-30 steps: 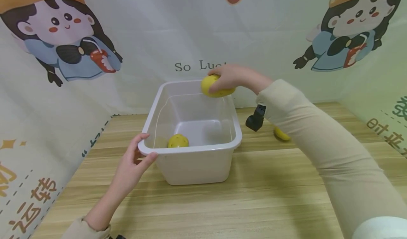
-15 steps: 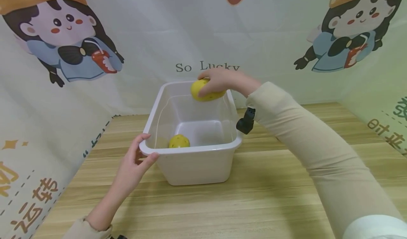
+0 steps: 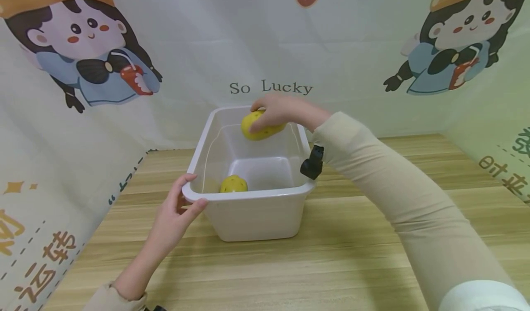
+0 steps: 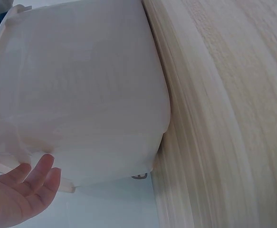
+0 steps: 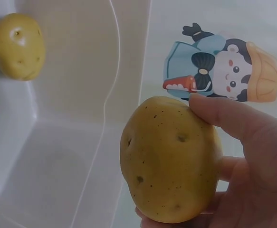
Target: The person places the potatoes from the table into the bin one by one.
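Observation:
My right hand (image 3: 275, 113) grips a yellow potato (image 3: 261, 131) between thumb and fingers, over the far part of the white plastic bin (image 3: 256, 216). The potato (image 5: 169, 161) shows dark specks and eyes in the right wrist view. A second potato (image 3: 233, 184) lies inside the bin at its near left corner. My left hand (image 3: 175, 210) holds the bin's near left corner, thumb on the front of the rim and fingers along the left side. In the left wrist view, the left fingers (image 4: 38, 180) curl under the rim beside the bin's wall (image 4: 95, 85).
The bin stands on a wood-grain table (image 3: 248, 274). A printed cloth (image 3: 198, 39) hangs behind it and along both sides. The right sleeve (image 3: 397, 187) crosses over the table's right part, and a black wrist camera (image 3: 312, 164) overlaps the bin's right rim.
My right hand has carried the potato left and slightly down, further over the bin. A yellow thing on the table at right is now hidden by the sleeve. My left hand stays on the rim.

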Demonstrator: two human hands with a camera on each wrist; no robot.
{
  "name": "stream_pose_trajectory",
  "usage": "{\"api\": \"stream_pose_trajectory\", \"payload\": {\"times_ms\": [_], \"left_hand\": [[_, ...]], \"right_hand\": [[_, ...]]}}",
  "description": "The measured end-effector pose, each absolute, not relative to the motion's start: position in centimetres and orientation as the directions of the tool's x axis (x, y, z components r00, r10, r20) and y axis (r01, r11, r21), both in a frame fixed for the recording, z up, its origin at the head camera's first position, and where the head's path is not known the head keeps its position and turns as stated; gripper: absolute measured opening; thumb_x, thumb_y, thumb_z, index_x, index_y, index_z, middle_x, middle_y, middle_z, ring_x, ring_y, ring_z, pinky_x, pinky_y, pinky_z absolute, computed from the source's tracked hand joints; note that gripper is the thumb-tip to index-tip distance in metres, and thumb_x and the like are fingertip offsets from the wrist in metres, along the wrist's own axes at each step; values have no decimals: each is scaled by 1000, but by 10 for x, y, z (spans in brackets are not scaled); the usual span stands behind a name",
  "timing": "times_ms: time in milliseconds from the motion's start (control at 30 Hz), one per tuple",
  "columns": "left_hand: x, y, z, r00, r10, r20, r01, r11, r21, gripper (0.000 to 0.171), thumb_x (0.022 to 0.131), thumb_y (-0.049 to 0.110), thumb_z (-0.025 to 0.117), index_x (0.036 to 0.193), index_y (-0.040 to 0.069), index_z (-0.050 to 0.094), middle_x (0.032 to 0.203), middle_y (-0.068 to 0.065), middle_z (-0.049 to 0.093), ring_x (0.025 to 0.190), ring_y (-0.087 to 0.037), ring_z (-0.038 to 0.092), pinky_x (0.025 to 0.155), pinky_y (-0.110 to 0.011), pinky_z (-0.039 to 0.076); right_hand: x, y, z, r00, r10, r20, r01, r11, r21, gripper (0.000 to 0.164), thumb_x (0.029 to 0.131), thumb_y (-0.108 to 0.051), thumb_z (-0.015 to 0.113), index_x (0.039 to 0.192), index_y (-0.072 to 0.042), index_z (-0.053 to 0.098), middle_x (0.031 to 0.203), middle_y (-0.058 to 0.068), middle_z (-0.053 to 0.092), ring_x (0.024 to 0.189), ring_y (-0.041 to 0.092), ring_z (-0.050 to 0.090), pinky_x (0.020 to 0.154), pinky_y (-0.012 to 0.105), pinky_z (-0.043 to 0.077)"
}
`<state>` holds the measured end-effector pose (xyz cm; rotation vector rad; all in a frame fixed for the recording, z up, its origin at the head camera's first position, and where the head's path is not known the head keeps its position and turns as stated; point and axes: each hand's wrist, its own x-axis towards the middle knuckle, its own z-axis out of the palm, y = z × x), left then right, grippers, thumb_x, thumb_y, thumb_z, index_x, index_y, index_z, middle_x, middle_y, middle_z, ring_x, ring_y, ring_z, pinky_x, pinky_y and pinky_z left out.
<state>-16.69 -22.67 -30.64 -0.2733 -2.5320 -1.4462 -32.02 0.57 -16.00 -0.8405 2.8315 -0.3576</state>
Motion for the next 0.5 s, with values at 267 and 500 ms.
{"api": "stream_pose_trajectory", "payload": {"times_ms": [267,500], "left_hand": [[-167,-227,-307,-960,55,273,264,497,827,51,92,18,55,136,13,30,121,-21,50,91,-23,55,72,-22,47],[-168,-228,-307,-962,53,267,258,489,833,52,92,18,56,136,14,30,122,-20,50,93,-25,55,73,-22,47]], "right_hand": [[-323,1,-166,-818,-564,-116,-510,804,-307,65,83,-42,59,138,-14,40,141,5,38,120,21,38,100,40,31],[-320,-1,-165,-820,-561,-115,-507,804,-312,58,87,-41,56,136,-15,41,142,5,38,125,22,38,101,41,32]]}}
